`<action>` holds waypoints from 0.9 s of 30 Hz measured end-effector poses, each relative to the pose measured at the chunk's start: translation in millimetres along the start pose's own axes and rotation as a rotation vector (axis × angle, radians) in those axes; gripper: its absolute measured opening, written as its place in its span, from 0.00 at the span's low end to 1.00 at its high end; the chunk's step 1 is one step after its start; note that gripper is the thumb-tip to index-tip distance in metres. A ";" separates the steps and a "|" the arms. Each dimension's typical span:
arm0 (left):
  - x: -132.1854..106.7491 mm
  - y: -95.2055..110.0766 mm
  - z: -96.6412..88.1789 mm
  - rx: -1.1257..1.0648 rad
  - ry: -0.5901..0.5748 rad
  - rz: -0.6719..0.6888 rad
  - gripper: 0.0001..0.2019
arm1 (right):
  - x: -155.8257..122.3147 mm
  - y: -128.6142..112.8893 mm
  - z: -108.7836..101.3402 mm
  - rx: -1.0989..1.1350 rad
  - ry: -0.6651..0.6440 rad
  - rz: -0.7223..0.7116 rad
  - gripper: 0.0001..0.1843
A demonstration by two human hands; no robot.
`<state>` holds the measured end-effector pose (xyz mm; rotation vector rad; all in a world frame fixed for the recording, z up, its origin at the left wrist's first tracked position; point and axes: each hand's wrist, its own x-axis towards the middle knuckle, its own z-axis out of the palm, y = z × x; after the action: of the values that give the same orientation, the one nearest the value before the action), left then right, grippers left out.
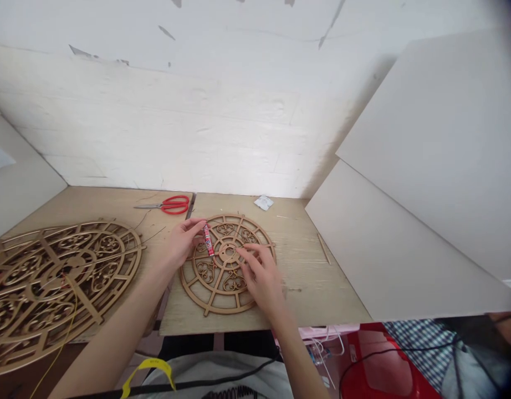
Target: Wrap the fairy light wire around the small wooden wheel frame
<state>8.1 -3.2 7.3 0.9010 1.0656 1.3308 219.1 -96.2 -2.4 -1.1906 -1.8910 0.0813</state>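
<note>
A round openwork wooden wheel [212, 280], light brown with scrollwork between its spokes, lies flat on the table before me. My left hand [188, 238] is closed on a small red printed tube [208, 239], held at its upper end over the wheel's left side. Over the right part of the wheel is my right hand [259, 271], thumb and fingers pinched together by the wheel's hub [229, 253]. Whatever is between those fingertips is too small to make out. A thin dark line, perhaps a wire, crosses the wheel's upper part.
Several similar wheels [118, 277] are stacked at left, with a yellow wire [75, 310] hanging off them. Red-handled scissors [174, 204] and a small white packet [264, 202] lie toward the wall. A thin stick [324, 248] rests near the white panel [376, 238] at right.
</note>
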 end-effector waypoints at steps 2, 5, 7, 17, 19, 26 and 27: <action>0.0 -0.2 -0.1 -0.002 0.001 -0.003 0.17 | 10.4 1.7 7.7 -0.025 -0.033 -0.011 0.16; 0.7 -1.0 -0.4 0.001 0.003 -0.005 0.17 | 19.7 3.8 14.7 0.032 -0.036 0.011 0.11; 1.2 -1.3 -0.3 -0.001 0.012 -0.011 0.17 | 21.8 3.3 14.5 0.118 -0.005 0.067 0.11; 1.2 -0.6 0.1 -0.010 -0.001 -0.013 0.18 | 14.9 7.4 -19.1 0.353 0.191 0.472 0.11; 1.2 -1.2 -0.7 -0.008 -0.004 -0.005 0.17 | 10.9 14.9 -27.3 0.392 0.249 0.579 0.13; 1.2 -1.4 -0.6 -0.011 -0.002 -0.004 0.16 | -13.7 42.9 -55.1 0.327 0.389 0.719 0.18; 1.1 -1.2 -0.6 -0.007 -0.005 -0.006 0.16 | -17.0 45.0 -56.7 0.285 0.331 0.695 0.17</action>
<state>7.9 -2.3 5.9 0.8950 1.0583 1.3255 292.8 -105.7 0.6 -1.4980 -1.0772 0.4825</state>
